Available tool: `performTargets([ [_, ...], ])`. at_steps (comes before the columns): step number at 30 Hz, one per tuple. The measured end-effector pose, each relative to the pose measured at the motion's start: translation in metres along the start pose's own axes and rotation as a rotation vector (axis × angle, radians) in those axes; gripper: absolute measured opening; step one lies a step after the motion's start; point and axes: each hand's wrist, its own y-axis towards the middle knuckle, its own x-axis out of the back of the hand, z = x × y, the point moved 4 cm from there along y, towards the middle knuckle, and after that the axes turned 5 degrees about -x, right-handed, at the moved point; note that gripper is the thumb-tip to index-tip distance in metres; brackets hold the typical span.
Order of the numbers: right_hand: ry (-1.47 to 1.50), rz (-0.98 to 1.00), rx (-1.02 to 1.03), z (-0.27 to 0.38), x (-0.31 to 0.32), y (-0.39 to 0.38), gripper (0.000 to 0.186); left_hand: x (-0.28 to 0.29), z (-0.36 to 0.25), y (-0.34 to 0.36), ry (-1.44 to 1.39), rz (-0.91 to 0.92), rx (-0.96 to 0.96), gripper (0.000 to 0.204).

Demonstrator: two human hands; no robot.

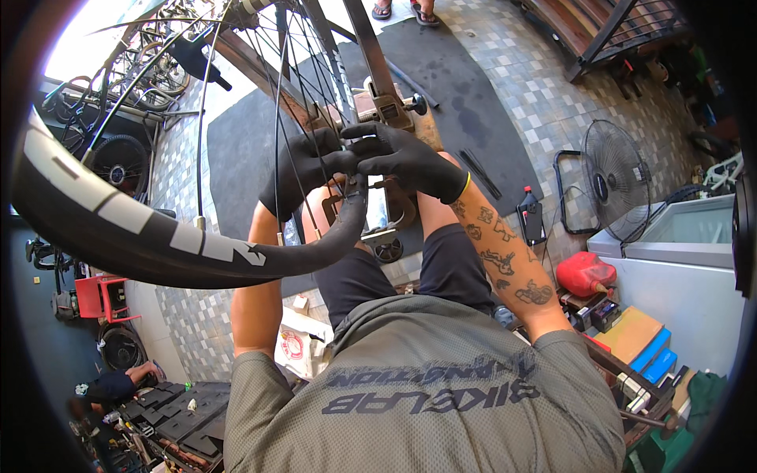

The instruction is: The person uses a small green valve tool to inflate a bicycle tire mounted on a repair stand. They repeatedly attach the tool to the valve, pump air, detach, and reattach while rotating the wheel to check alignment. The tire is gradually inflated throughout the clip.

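A bicycle wheel with a black rim, pale lettering and thin spokes fills the upper left, held in a stand with upright arms and a clamp. My left hand, in a black glove, curls among the spokes where the rim curves up. My right hand, gloved too, bends its fingers over the same spot from the right, nearly meeting the left. Whatever their fingertips grip there is hidden. Just below them a dark bracket sits by the rim, above my knees.
Another person's feet stand beyond the dark mat; another person's legs show lower left. A floor fan, red jerrycan and white chest cooler are right. Bikes line the left. A metal-framed bench is top right.
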Motion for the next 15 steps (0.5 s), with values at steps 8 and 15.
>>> performTargets([
  [8,-0.045,-0.017,0.035,-0.003,0.008,0.001,0.030,-0.013,-0.006,-0.001,0.307,-0.282,-0.004,0.043],
  [15,-0.275,-0.317,0.178,0.001,0.023,0.017,0.026,-0.009,0.007,-0.001,-0.151,-0.226,0.174,0.043],
])
